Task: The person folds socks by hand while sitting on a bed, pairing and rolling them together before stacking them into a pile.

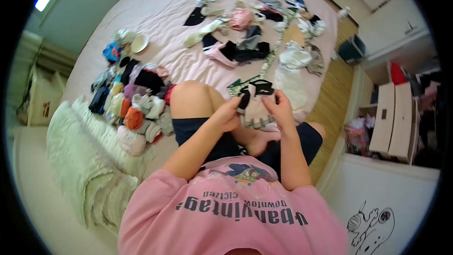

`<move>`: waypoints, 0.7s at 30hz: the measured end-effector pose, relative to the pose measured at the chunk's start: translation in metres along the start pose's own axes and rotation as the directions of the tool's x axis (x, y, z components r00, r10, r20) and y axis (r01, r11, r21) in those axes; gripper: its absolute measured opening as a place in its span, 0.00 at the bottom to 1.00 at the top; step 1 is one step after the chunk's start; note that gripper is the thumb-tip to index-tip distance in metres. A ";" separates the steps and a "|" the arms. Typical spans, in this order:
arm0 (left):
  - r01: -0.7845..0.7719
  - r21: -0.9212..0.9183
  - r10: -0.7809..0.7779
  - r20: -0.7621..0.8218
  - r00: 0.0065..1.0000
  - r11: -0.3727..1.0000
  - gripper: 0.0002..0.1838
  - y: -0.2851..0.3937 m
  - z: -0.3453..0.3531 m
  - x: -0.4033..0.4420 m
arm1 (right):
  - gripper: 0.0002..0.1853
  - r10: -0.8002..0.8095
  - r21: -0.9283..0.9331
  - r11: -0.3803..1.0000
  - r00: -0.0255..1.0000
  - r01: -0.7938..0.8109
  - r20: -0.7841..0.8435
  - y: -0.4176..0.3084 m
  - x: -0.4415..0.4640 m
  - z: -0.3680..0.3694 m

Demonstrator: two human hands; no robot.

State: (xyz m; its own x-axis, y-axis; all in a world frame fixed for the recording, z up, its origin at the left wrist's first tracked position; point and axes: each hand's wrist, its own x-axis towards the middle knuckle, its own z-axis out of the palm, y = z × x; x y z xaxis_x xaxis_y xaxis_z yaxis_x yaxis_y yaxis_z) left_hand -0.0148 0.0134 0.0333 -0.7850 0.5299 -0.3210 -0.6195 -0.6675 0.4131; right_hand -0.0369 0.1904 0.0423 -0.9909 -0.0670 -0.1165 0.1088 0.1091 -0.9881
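Observation:
Between my two hands, above my crossed legs, is a small beige and black cloth item with a grey scalloped edge. My left hand is closed on its left side. At its upper right, my right hand pinches the cloth between thumb and fingers. Just behind it lies a green patterned strip on the pink bedsheet. A white cloth is spread to the right of the strip.
Rolled socks and cloths are heaped at the left, near a pale bowl and green quilted bedding. Loose socks are scattered farther back. A dark bin and an open drawer unit stand at the right.

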 end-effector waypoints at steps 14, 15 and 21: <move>0.003 0.050 -0.002 -0.009 1.000 0.999 0.19 0.013 0.003 -0.013 | 0.14 0.305 0.325 0.862 0.910 -0.389 0.280 -0.022 -0.018 -0.016; 0.020 0.001 -0.020 -0.009 1.000 1.000 0.19 0.015 0.002 -0.015 | 0.13 0.255 0.391 0.852 0.929 -0.347 0.269 -0.022 -0.017 -0.013; -0.062 -0.005 0.061 -0.093 0.994 0.998 0.17 0.018 0.002 -0.020 | 0.09 0.174 0.445 0.861 0.964 -0.247 0.200 -0.017 -0.009 0.002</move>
State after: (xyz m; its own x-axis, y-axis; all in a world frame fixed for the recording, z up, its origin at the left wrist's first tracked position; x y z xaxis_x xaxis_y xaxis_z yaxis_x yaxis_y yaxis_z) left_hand -0.0104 -0.0082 0.0493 -0.8186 0.4368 -0.3729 -0.5695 -0.7018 0.4280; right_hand -0.0293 0.1875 0.0602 -0.9209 -0.2440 -0.3041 0.3737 -0.3305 -0.8667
